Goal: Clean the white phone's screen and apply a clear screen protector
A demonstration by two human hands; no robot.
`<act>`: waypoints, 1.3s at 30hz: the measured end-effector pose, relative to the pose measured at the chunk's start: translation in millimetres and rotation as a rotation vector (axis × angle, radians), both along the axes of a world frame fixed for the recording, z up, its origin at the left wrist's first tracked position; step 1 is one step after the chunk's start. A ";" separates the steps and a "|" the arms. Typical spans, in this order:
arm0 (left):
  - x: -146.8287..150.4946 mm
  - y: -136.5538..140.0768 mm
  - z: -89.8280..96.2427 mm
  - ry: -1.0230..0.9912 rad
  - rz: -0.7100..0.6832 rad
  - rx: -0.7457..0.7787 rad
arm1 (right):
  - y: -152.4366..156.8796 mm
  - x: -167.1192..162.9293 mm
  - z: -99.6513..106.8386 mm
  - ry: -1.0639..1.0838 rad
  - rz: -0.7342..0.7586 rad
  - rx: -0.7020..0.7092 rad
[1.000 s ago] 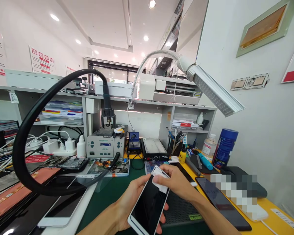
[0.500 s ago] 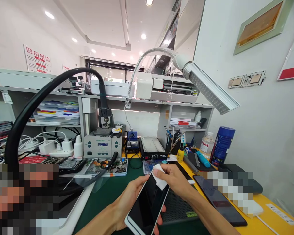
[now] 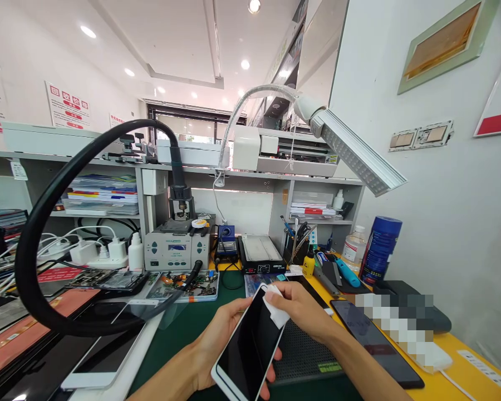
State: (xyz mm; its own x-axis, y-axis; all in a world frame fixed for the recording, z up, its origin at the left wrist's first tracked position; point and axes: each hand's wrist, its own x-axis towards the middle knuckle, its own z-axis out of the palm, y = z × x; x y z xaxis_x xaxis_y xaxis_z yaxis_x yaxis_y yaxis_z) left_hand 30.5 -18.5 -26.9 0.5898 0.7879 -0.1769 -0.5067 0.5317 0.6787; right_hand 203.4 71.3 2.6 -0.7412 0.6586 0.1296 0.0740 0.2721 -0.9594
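A white-framed smartphone (image 3: pixel 246 348) with a dark screen is tilted up in front of me. My left hand (image 3: pixel 223 340) is wrapped round it from behind, thumb along the upper left edge and fingertips showing past the right edge. With my right hand (image 3: pixel 296 306) I pinch a small white wipe (image 3: pixel 276 312), pressed on the phone's upper right corner. Under the phone lies a black perforated pad (image 3: pixel 304 351) on the green work mat (image 3: pixel 173 345).
Left of me lie a white phone (image 3: pixel 104 356) and a tray of small parts (image 3: pixel 209 287). A black hose (image 3: pixel 27 245) arcs over them from a grey soldering station (image 3: pixel 177 250). A dark phone (image 3: pixel 378 345) and a blue can (image 3: pixel 379 250) stand to the right.
The wipe and my right hand have shifted very slightly along the phone's upper corner. My left hand keeps its hold. The view has moved a little.
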 end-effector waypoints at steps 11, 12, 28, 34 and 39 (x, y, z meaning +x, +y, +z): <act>1.4 -1.0 -1.5 0.095 0.006 -0.001 | 4.4 -1.2 -4.0 0.027 -0.027 -0.126; 2.1 -1.3 -0.4 0.121 0.010 -0.011 | 4.6 -1.6 -4.1 0.028 -0.032 -0.124; -0.2 0.5 -5.6 0.031 -0.027 -0.016 | 3.7 -12.4 -12.7 -0.003 -0.182 0.047; -1.5 3.9 -4.3 -0.102 -0.028 0.018 | 7.1 -3.6 -5.6 -0.101 -0.145 0.039; -2.2 3.9 -0.2 -0.132 0.069 0.044 | 10.2 0.6 -4.1 -0.055 -0.133 -0.066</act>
State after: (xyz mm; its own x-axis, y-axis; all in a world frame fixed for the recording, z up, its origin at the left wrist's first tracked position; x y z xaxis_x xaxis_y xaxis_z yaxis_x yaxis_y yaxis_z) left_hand 28.3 -14.6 -27.1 0.5497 0.8327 -0.0663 -0.6272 0.4638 0.6257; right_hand 204.0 81.5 -1.5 -0.6520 0.7569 0.0448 0.1577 0.1932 -0.9684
